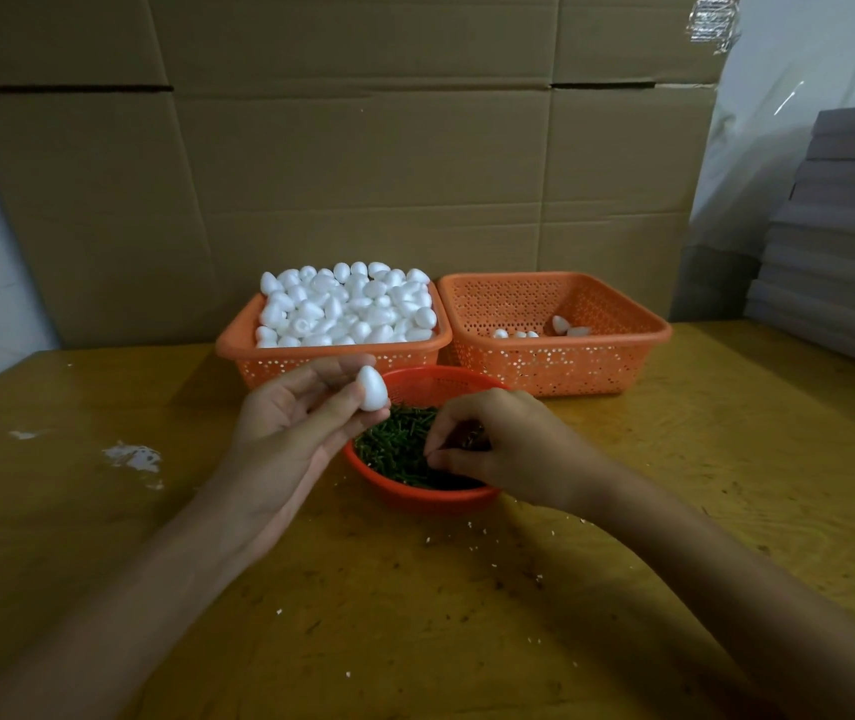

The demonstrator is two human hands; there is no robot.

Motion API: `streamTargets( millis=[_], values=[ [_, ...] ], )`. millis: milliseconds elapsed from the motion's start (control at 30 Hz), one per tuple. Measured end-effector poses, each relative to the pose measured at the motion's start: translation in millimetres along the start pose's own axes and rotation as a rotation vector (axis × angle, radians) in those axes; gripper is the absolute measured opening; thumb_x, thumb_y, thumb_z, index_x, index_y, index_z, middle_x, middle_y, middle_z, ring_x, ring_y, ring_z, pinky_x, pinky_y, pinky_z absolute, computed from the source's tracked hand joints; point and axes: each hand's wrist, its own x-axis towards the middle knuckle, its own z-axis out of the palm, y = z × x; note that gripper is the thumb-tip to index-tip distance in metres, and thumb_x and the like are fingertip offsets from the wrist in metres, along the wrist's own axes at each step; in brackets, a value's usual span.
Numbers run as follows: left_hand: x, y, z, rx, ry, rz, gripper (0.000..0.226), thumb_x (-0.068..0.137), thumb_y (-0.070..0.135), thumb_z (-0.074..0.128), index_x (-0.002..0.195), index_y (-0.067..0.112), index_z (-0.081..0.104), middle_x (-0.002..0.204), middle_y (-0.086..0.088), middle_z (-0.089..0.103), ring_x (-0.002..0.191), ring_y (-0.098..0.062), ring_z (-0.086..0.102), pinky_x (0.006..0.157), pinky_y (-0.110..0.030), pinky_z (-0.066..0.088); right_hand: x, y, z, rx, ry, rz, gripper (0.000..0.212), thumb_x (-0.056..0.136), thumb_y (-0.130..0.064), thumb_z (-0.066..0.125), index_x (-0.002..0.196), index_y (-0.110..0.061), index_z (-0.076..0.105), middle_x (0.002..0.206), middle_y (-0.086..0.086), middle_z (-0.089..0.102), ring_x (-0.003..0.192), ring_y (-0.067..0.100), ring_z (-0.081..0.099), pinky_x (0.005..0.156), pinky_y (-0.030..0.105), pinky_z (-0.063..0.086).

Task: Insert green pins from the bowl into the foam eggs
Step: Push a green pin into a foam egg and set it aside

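head view: yellow wooden worktop (pixel 103 537), centre.
left hand (pixel 300 418) pinches a white foam egg (pixel 373 388) over the left rim of a round orange plastic bowl (pixel 415 495); right hand (pixel 487 444) fingertips bunched down in the bowl's green pins (pixel 394 449), cannot tell whether one is gripped.

A dim yellow wooden table (pixel 103 537) stands against flattened cardboard sheets (pixel 363 174).

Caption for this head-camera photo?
Left hand holds a foam egg while right hand reaches into the bowl of green pins.
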Motion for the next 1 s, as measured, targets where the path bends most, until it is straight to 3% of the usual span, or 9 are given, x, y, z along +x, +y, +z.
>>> streamTargets(
  millis=[133,267,500,700,800,1000],
  values=[
    [-0.2,-0.8,-0.9,0.008,-0.02,0.022,0.024,0.083,0.016,0.079,0.107,0.015,0.082,0.116,-0.015,0.075,0.112,-0.032,0.074,0.09,-0.03,0.061,-2.1,-0.8,-3.9,-0.054,-0.068,-0.003,0.015,0.089,-0.033,0.08,0.104,-0.03,0.08,0.103,-0.018,0.076,0.095,-0.001,0.068,0.083,0.022,0.054],
    [-0.6,-1.5,-3.1,0.015,-0.045,0.027,0.026,0.086,0.012,0.077,0.112,0.011,0.079,0.117,-0.02,0.074,0.111,-0.034,0.074,0.091,-0.031,0.06,-2.9,-4.2,-3.2,-0.053,-0.048,-0.004,0.006,0.09,-0.029,0.079,0.096,-0.03,0.08,0.096,-0.018,0.076,0.09,-0.001,0.068,0.08,0.022,0.054],
    [-1.0,0.6,-2.1,0.037,-0.05,0.02,0.02,0.08,0.007,0.077,0.098,0.013,0.082,0.117,-0.017,0.075,0.107,-0.031,0.075,0.091,-0.031,0.061,-3.6,-8.4,0.5,-0.047,0.004,0.023,0.003,0.093,-0.024,0.072,0.094,-0.026,0.073,0.096,-0.012,0.073,0.09,0.005,0.066,0.082,0.037,0.054],
    [-1.2,0.9,-4.0,0.025,-0.041,-0.003,0.022,0.08,0.009,0.079,0.101,0.011,0.08,0.116,-0.021,0.073,0.112,-0.037,0.073,0.093,-0.033,0.061,-4.0,-9.6,-0.8,0.142,0.121,0.075,0.003,0.094,-0.018,0.068,0.092,-0.02,0.068,0.092,-0.007,0.073,0.087,0.011,0.069,0.082,0.047,0.055],
    [-0.9,1.2,-3.8,0.016,-0.042,-0.006,0.024,0.077,0.013,0.082,0.101,0.012,0.08,0.113,-0.019,0.075,0.111,-0.037,0.074,0.093,-0.033,0.061,-4.7,-9.4,-2.7,0.258,0.163,0.096,0.008,0.094,-0.012,0.067,0.087,-0.015,0.065,0.088,-0.001,0.077,0.087,0.022,0.073,0.079,0.054,0.057],
    [-0.8,2.9,-4.0,-0.001,-0.049,-0.013,0.025,0.084,0.014,0.078,0.108,0.008,0.078,0.12,-0.026,0.072,0.109,-0.039,0.074,0.089,-0.032,0.062,-3.2,-6.0,-1.6,0.282,0.189,0.122,0.015,0.083,-0.01,0.076,0.077,-0.014,0.064,0.079,0.002,0.077,0.079,0.02,0.076,0.075,0.054,0.06]
  ],
)
